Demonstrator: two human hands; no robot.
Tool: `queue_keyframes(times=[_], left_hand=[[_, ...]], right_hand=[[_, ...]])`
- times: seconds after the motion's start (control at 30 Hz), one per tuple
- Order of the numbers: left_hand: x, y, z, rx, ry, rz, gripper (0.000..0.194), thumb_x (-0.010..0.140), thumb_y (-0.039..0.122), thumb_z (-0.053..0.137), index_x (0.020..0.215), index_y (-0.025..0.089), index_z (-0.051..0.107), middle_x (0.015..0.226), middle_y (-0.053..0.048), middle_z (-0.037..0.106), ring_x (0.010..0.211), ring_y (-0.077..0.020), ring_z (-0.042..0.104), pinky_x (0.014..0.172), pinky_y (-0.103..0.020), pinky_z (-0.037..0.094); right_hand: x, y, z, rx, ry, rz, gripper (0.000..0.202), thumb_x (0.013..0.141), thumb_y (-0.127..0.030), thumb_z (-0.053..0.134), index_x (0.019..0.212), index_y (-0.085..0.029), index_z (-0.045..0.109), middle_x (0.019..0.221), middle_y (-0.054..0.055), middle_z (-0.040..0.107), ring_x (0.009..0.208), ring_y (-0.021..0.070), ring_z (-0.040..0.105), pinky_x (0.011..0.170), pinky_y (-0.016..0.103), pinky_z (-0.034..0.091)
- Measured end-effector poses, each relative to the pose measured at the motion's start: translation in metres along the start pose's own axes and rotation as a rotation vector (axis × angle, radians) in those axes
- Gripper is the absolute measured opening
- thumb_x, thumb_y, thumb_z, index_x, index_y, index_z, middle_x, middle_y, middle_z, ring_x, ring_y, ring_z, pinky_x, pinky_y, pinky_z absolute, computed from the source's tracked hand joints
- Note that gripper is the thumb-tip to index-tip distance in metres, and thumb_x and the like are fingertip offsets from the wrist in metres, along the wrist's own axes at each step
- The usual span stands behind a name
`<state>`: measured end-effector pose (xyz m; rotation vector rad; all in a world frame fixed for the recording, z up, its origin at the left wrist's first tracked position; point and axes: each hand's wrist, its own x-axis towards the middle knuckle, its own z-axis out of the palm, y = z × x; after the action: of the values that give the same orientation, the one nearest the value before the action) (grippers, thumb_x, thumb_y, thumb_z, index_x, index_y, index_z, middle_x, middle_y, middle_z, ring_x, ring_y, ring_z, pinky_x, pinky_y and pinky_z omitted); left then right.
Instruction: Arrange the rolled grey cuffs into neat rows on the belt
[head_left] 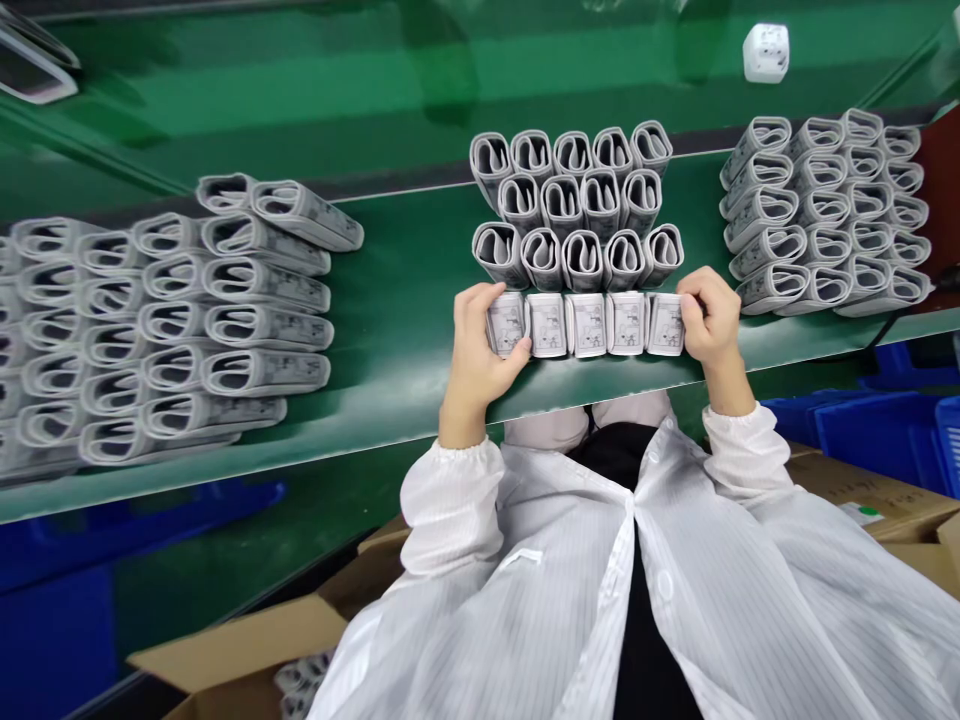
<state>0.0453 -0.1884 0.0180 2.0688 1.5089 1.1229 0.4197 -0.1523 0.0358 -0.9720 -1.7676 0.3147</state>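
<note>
A short row of rolled grey cuffs (589, 325), which look like blood pressure cuffs, lies on the green bench with printed diagrams facing up. My left hand (482, 345) grips the leftmost cuff (507, 322), thumb on its near right corner and fingers along its far left side. At the other end, my right hand (709, 318) has bent fingers pressed against the right side of the rightmost cuff (665, 325). The cuffs between my hands stand side by side. Directly beyond them, three rows of rolled cuffs (582, 258) show their coiled ends.
Stacked cuffs (169, 325) fill the bench's left part; another stack (825, 215) stands right. A white cube-shaped plug adapter (766, 53) sits beyond. Below the bench are an open carton (244, 640) holding cuffs, another cardboard box (862, 495) and blue bins (877, 440).
</note>
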Motion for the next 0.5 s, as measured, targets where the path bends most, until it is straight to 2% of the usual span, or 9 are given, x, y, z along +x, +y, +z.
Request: queue_keyframes(times=[0.27, 0.5], left_hand=[[-0.0001, -0.0001, -0.0005, -0.015, 0.010, 0.024, 0.080, 0.097, 0.079, 0.066, 0.155, 0.026, 0.053, 0.150, -0.017, 0.059, 0.146, -0.0387, 0.060, 0.131, -0.064, 0.049], [-0.0002, 0.0004, -0.0002, -0.020, 0.013, 0.030, 0.078, 0.097, 0.078, 0.065, 0.154, 0.026, 0.053, 0.150, -0.017, 0.059, 0.145, -0.0382, 0.060, 0.130, -0.063, 0.050]], right_hand=[[0.0007, 0.0002, 0.0001, 0.012, -0.005, -0.025, 0.036, 0.118, -0.046, 0.049, 0.089, -0.026, 0.057, 0.084, 0.005, 0.065, 0.077, 0.0248, 0.062, 0.071, 0.044, 0.050], [0.0002, 0.0003, -0.0004, 0.022, -0.016, 0.020, 0.040, 0.117, -0.051, 0.047, 0.087, -0.027, 0.057, 0.084, 0.006, 0.066, 0.077, 0.0268, 0.064, 0.072, 0.047, 0.052]])
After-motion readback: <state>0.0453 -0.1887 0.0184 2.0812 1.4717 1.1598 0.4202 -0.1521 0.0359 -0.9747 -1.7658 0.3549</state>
